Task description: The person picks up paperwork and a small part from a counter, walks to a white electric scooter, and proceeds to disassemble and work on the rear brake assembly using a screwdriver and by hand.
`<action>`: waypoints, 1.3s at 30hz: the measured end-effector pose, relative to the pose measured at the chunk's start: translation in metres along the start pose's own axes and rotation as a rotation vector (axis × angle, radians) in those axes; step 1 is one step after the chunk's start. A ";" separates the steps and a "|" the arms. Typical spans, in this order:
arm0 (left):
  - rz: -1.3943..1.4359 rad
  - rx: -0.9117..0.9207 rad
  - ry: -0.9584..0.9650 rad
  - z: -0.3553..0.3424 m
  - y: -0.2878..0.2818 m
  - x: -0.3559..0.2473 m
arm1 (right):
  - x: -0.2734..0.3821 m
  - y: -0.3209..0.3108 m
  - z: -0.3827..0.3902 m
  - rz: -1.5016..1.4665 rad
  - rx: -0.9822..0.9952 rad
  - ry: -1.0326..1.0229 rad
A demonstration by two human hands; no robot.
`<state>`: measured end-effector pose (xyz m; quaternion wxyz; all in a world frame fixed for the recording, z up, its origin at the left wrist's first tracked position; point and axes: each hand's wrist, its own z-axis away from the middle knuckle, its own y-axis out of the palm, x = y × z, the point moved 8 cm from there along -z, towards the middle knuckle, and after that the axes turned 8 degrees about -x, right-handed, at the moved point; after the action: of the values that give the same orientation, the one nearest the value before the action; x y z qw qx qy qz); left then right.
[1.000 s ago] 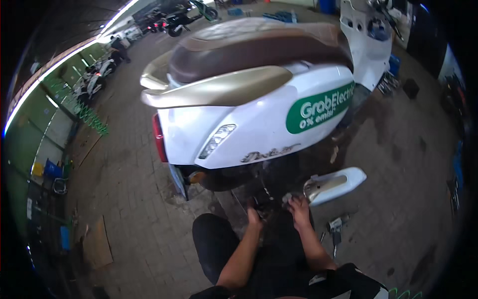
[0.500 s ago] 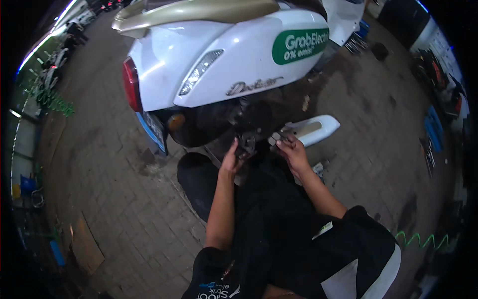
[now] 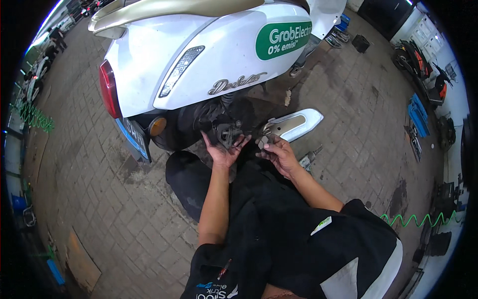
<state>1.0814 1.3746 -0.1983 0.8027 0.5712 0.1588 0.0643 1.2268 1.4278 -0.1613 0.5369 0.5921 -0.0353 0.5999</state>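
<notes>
A white scooter (image 3: 144, 65) stands in front of me with its rear wheel (image 3: 184, 119) low at the middle. A dark, dirty brake caliper (image 3: 227, 133) rests in my left hand (image 3: 222, 153), the palm turned up beneath it and the fingers spread around it. Just to the right, my right hand (image 3: 280, 155) pinches a pair of small grey brake pads (image 3: 263, 143) between thumb and fingers. The pads are apart from the caliper. My right fingertips are partly hidden behind the pads.
A white scooter panel (image 3: 312, 119) lies on the paving beyond my right hand. Near my right forearm lies a grey power tool (image 3: 309, 158). Farther right are a blue toolbox (image 3: 418, 114) and a coiled green hose (image 3: 423, 219). Cardboard (image 3: 81, 259) lies at left.
The view has shifted, so the scooter sits farther left. My left fingers have spread from a grip on the caliper to a cradle under it. My right hand still pinches the pads.
</notes>
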 end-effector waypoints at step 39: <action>0.134 0.145 0.024 -0.019 0.081 0.052 | 0.074 0.043 0.024 1.136 0.020 -1.102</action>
<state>1.1306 1.4342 -0.1374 0.7511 0.6364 0.1342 0.1133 1.2344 1.4380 -0.0731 0.0482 0.6999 -0.5877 0.4030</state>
